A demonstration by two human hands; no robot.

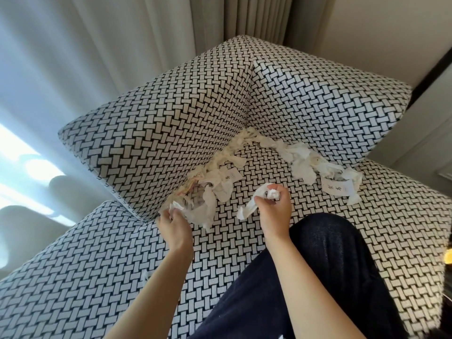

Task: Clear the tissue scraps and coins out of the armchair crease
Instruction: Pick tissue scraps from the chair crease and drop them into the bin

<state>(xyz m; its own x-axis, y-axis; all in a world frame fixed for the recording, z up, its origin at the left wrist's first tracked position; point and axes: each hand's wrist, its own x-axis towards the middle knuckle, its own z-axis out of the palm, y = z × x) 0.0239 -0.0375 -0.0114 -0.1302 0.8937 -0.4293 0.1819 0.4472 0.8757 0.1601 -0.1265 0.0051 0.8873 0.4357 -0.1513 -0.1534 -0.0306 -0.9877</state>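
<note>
White tissue scraps (303, 160) lie strewn along the crease where the armchair seat (244, 243) meets the back cushions, in a line from the left cushion to the right. Some scraps carry printed marks. My left hand (175, 225) grips a crumpled scrap (176, 206) at the left end of the crease, beside the left cushion. My right hand (275, 211) holds a bunch of tissue (272, 193), with a long strip (248, 209) hanging from it above the seat. No coins are visible.
Two cushions (171, 123) in the same black-and-white woven pattern meet in a corner behind the crease. My dark-trousered knee (325, 260) rests on the seat at the right. Grey curtains (97, 45) hang behind, and a wall stands at the right.
</note>
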